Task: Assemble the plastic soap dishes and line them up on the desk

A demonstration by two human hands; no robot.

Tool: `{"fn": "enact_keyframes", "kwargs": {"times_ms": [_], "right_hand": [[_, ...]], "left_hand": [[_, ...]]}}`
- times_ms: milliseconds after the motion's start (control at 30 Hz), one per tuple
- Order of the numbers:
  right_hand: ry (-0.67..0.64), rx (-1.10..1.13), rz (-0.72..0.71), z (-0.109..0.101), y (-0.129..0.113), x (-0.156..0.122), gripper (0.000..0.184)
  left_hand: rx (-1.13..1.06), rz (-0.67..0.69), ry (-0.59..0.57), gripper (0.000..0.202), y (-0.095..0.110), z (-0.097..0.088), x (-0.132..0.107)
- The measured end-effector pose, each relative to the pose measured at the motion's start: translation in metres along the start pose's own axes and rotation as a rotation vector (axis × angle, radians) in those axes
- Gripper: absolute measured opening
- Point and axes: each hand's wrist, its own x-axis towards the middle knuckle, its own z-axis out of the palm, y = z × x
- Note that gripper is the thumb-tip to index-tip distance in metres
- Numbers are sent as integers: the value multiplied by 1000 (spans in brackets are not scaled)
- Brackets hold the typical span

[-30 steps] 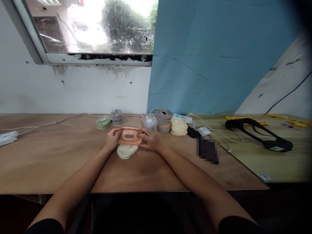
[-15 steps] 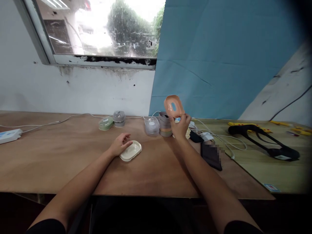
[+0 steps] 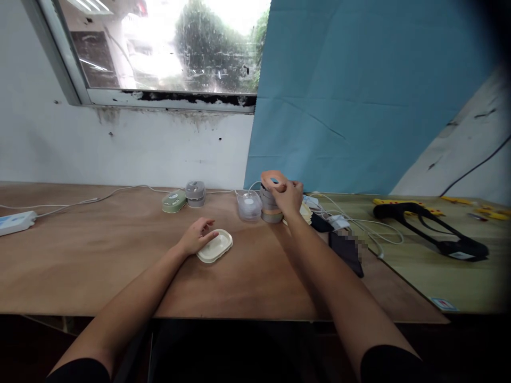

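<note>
My right hand grips an orange plastic shell with an oval hole and holds it on top of a stack of grey and coloured shells at the back of the wooden table. My left hand rests with fingers stretched on the edge of a cream lid lying flat on the table. A pile of cream lids sits just right of the stack, partly hidden by my right hand.
A clear case, a grey case and a green case stand along the back. White cables, a dark phone and a black strap lie to the right. A white power strip sits far left.
Both hands held the orange shell over the cream lid; my right hand lifted it away to the right and lowered it onto the stack. My left hand stayed by the cream lid.
</note>
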Motion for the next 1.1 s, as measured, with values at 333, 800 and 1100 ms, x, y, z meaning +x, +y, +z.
{"fn": "enact_keyframes", "kwargs": {"times_ms": [333, 800, 1100], "right_hand": [[-18, 38, -59, 7, 4, 1, 44], [148, 177, -388, -11, -25, -41, 28], [-727, 399, -947, -7, -64, -140, 52]], "left_hand": [[-20, 16, -4, 48, 5, -2, 0], [64, 68, -227, 75, 10, -5, -3], [-22, 155, -242, 92, 22, -5, -2]]}}
